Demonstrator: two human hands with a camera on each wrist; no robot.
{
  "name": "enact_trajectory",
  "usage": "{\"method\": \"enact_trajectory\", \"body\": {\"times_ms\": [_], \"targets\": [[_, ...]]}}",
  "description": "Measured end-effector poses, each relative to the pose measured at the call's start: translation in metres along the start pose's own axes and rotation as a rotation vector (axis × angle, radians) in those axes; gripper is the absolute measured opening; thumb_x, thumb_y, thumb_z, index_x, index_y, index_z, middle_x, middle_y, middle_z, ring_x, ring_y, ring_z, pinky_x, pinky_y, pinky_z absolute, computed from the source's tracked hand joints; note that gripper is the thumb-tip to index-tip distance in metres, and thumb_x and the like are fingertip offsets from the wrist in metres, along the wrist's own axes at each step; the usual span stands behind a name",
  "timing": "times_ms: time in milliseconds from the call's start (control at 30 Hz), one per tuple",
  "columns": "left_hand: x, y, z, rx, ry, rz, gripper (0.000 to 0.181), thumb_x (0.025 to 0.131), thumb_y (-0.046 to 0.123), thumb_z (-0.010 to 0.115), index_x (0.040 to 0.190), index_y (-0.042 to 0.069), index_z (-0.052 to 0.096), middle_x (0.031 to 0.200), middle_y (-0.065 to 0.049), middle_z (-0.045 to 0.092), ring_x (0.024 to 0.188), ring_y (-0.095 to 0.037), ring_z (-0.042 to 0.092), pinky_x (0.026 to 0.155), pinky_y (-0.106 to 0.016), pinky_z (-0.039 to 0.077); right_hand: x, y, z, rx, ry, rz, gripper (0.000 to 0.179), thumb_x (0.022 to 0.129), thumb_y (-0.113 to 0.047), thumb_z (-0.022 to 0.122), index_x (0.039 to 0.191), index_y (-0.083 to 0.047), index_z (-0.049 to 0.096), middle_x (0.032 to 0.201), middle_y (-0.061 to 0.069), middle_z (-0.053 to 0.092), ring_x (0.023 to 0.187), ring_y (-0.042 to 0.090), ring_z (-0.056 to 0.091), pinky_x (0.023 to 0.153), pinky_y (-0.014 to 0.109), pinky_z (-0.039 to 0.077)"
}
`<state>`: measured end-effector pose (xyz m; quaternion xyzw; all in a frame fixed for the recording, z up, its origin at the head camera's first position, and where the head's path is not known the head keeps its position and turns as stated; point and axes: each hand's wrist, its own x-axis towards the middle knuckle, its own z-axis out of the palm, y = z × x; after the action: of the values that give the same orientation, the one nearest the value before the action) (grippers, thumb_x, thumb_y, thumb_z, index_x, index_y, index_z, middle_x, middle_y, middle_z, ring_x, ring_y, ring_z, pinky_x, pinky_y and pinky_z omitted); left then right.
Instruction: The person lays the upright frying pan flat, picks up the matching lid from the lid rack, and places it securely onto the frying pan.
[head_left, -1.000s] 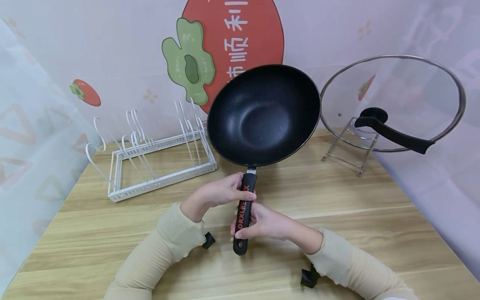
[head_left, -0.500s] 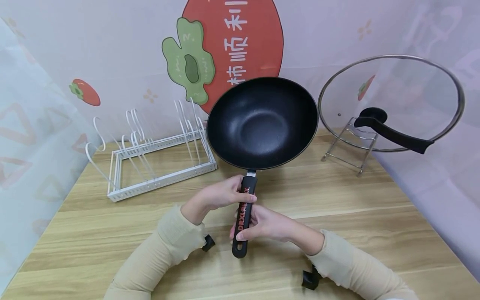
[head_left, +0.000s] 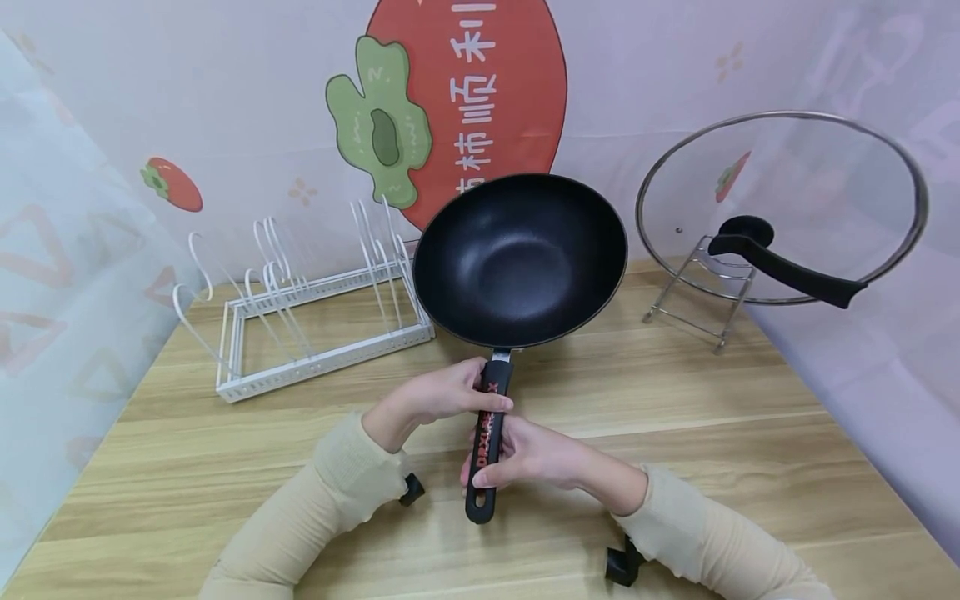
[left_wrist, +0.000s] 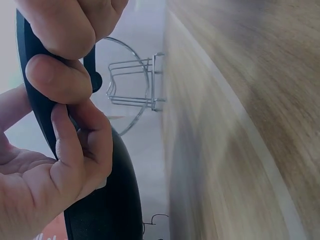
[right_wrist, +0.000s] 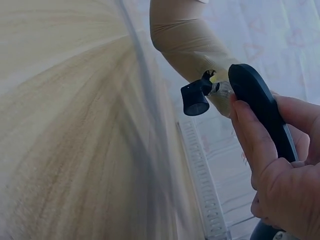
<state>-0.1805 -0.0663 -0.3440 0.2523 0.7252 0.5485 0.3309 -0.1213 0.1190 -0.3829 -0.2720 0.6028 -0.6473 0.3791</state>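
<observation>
A black wok is held up over the table, its dark inside facing me and its handle pointing toward me. My left hand grips the upper part of the handle, thumb across the front, just below the metal neck. Lower down, my right hand holds the same handle near its end, thumb on top. In the left wrist view, curled fingers wrap the black handle from beneath. The right wrist view shows the right hand around the handle's end, above the tabletop.
At the left stands a white rack with upright wire dividers, close beside the wok. To the right, a glass lid with a black knob and handle leans in a small metal stand. A printed cloth wall rises behind the wooden table.
The wok has come down and slightly toward me, with both hands keeping their hold on the handle. The rack and the lid have stayed where they were.
</observation>
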Motion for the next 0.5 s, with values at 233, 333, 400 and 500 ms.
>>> {"method": "enact_trajectory", "body": {"times_ms": [233,333,400,500], "targets": [[-0.0016,-0.0022,0.0004,-0.023,-0.031,0.010,0.012,0.096,-0.001,0.064,0.093,0.002,0.052,0.074,0.002,0.051,0.070,-0.012,0.046,0.067,-0.027,0.038,-0.0007,0.0026,0.0024,0.009,-0.005,0.015,0.054,0.096,0.001,0.062,0.135,0.018,0.028,0.106,0.014,0.073,0.094,0.013,0.069,0.084,0.025,0.054],[-0.0019,-0.0024,0.0010,-0.033,-0.032,0.019,0.012,0.096,-0.001,0.063,0.092,0.002,0.053,0.074,0.002,0.051,0.070,-0.012,0.046,0.066,-0.026,0.038,-0.0010,0.0032,0.0035,0.016,0.003,0.006,0.052,0.096,0.001,0.063,0.132,0.017,0.030,0.107,0.017,0.073,0.094,0.014,0.070,0.082,0.025,0.055],[-0.0022,-0.0026,0.0013,-0.035,-0.028,0.015,0.012,0.096,-0.001,0.063,0.093,0.002,0.052,0.074,0.001,0.052,0.070,-0.012,0.047,0.067,-0.026,0.039,-0.0011,0.0032,0.0044,0.024,0.009,0.003,0.051,0.096,0.001,0.063,0.131,0.017,0.030,0.108,0.019,0.073,0.095,0.014,0.070,0.083,0.026,0.055],[-0.0025,-0.0034,0.0020,-0.033,-0.014,-0.004,0.013,0.095,0.000,0.064,0.096,0.001,0.051,0.076,0.001,0.052,0.071,-0.012,0.048,0.068,-0.027,0.040,-0.0008,0.0034,0.0061,0.035,0.017,0.007,0.051,0.095,0.001,0.064,0.130,0.017,0.030,0.109,0.021,0.072,0.096,0.015,0.071,0.084,0.028,0.056]]}}
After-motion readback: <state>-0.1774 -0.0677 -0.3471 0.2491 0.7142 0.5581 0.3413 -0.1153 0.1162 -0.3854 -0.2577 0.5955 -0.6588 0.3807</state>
